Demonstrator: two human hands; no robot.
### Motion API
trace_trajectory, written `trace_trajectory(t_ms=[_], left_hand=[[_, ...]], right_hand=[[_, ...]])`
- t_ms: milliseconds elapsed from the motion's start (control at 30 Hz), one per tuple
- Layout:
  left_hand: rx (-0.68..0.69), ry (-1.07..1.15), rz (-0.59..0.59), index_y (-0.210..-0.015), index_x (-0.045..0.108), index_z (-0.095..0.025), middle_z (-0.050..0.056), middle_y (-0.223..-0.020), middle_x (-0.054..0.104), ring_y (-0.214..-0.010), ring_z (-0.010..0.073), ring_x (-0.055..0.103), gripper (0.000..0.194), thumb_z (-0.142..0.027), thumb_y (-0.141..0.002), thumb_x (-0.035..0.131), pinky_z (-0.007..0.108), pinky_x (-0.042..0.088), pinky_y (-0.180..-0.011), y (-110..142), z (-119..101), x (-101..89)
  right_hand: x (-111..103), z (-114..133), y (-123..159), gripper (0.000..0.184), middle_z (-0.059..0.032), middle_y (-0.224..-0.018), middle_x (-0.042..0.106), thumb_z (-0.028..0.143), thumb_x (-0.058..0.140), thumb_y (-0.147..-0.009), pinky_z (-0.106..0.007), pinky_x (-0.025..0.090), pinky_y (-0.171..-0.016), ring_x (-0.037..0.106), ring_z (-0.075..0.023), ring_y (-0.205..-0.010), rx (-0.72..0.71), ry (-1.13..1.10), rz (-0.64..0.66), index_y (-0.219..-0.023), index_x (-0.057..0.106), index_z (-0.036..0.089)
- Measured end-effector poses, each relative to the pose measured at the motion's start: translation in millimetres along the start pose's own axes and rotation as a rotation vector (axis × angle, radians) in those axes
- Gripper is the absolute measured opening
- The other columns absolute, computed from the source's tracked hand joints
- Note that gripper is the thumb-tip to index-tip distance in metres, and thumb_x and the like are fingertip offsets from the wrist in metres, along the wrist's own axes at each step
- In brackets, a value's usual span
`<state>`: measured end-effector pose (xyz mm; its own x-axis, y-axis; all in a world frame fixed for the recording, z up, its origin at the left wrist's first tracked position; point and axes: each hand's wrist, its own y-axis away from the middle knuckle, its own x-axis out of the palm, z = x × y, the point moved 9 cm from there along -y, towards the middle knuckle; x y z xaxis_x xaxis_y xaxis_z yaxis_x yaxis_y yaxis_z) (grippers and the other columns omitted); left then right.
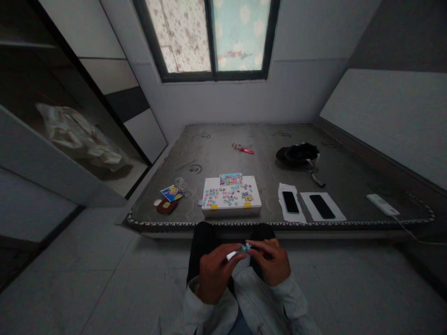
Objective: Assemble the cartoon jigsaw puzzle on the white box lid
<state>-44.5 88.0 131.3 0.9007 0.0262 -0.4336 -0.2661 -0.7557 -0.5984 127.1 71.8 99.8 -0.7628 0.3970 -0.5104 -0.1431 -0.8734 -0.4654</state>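
Over my lap, my left hand (pixel 220 267) and my right hand (pixel 270 260) meet, each pinching small jigsaw puzzle pieces (pixel 246 247) of a teal and white colour between thumb and fingers. A small white flat bit (pixel 231 255) shows between the fingers of my left hand; its kind is unclear. Just beyond my knees, a white box (pixel 231 211) stands on the mattress. Many loose puzzle pieces (pixel 230 197) are spread on its top, with a colourful picture card (pixel 231 179) at its back edge.
The mattress (pixel 223 149) also bears a brown pouch (pixel 166 206), a colourful card (pixel 172 193), a red-strapped item (pixel 243 149), a dark cap (pixel 298 154), two phones (pixel 291 202) on white sheets and a white power strip (pixel 383 204) with a cable. An open cupboard is at left.
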Motion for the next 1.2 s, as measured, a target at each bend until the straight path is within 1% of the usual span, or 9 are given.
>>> trace_trajectory(t_ms=[100,200,367,533,767,900,1033,1133,1200], left_hand=[[-0.133,0.031,0.016,-0.095,0.075,-0.021,0.000,-0.088,0.078,-0.054,0.0068,0.063,0.015,-0.032,-0.085,0.074,0.016,0.053,-0.054,-1,21,10.5],[-0.203,0.063,0.073,-0.094,0.076,-0.021,0.002,-0.087,0.078,-0.056,0.0084,0.064,0.017,-0.035,-0.086,0.073,0.018,0.052,-0.053,-4,39,22.8],[-0.209,0.110,0.180,-0.096,0.078,-0.022,0.003,-0.087,0.077,-0.074,0.0130,0.073,0.017,-0.035,-0.088,0.070,0.018,0.057,-0.064,-11,63,40.4],[-0.236,0.104,0.231,-0.095,0.079,-0.023,0.002,-0.084,0.078,-0.074,0.0130,0.073,0.018,-0.038,-0.088,0.070,0.019,0.058,-0.068,-14,86,50.9],[-0.427,0.067,0.252,-0.091,0.079,-0.026,-0.001,-0.082,0.078,-0.052,0.0097,0.062,0.020,-0.043,-0.083,0.074,0.020,0.051,-0.054,-7,123,63.6],[-0.561,0.115,0.274,-0.085,0.079,-0.024,-0.001,-0.080,0.078,-0.050,0.0092,0.058,0.020,-0.043,-0.081,0.077,0.020,0.047,-0.051,-8,144,74.0],[-0.679,0.157,0.379,-0.084,0.078,-0.021,-0.001,-0.077,0.077,-0.051,0.0085,0.054,0.019,-0.037,-0.074,0.083,0.019,0.043,-0.052,-23,165,88.5],[-0.664,0.200,0.442,-0.086,0.078,-0.021,-0.002,-0.080,0.078,-0.059,0.0099,0.060,0.018,-0.032,-0.074,0.083,0.019,0.046,-0.060,-47,176,102.4],[-0.643,0.219,0.463,-0.087,0.077,-0.021,-0.002,-0.080,0.078,-0.065,0.0114,0.064,0.018,-0.031,-0.073,0.084,0.020,0.048,-0.065,-66,184,114.1]], right_hand=[[8,-11,-2,0.027,0.0018,-0.062,0.070,0.050,0.063,-0.091,-0.030,0.042,-0.063,0.058,-0.0114,-0.054,0.005,0.020,0.058,-0.100,0.080,0.031],[17,-23,-4,0.030,0.0015,-0.064,0.071,0.049,0.059,-0.095,-0.030,0.041,-0.064,0.060,-0.0105,-0.056,-0.002,0.021,0.096,-0.105,0.079,0.029],[35,-44,-9,0.030,0.0011,-0.074,0.075,0.046,0.055,-0.098,-0.029,0.040,-0.065,0.064,-0.0098,-0.062,-0.015,0.013,0.167,-0.111,0.076,0.029],[52,-58,-15,0.031,0.0005,-0.076,0.076,0.043,0.052,-0.100,-0.029,0.039,-0.065,0.066,-0.0098,-0.064,-0.027,0.023,0.212,-0.112,0.075,0.027],[72,-81,-17,0.032,-0.0005,-0.086,0.078,0.039,0.047,-0.102,-0.030,0.040,-0.068,0.069,-0.0108,-0.072,0.021,0.080,0.275,-0.115,0.074,0.027],[84,-94,-22,0.028,0.0004,-0.095,0.079,0.034,0.050,-0.102,-0.029,0.042,-0.070,0.071,-0.0106,-0.079,0.015,0.091,0.350,-0.119,0.071,0.028],[90,-107,-38,0.036,-0.0019,-0.094,0.079,0.041,0.042,-0.104,-0.029,0.045,-0.070,0.072,-0.0130,-0.080,0.033,0.077,0.369,-0.118,0.072,0.029],[91,-122,-58,0.039,-0.0020,-0.092,0.079,0.047,0.041,-0.103,-0.031,0.046,-0.070,0.073,-0.0147,-0.078,0.044,0.084,0.355,-0.116,0.073,0.030],[90,-138,-74,0.039,-0.0021,-0.098,0.079,0.048,0.041,-0.103,-0.032,0.047,-0.074,0.074,-0.0166,-0.083,0.054,0.092,0.341,-0.115,0.074,0.031]])
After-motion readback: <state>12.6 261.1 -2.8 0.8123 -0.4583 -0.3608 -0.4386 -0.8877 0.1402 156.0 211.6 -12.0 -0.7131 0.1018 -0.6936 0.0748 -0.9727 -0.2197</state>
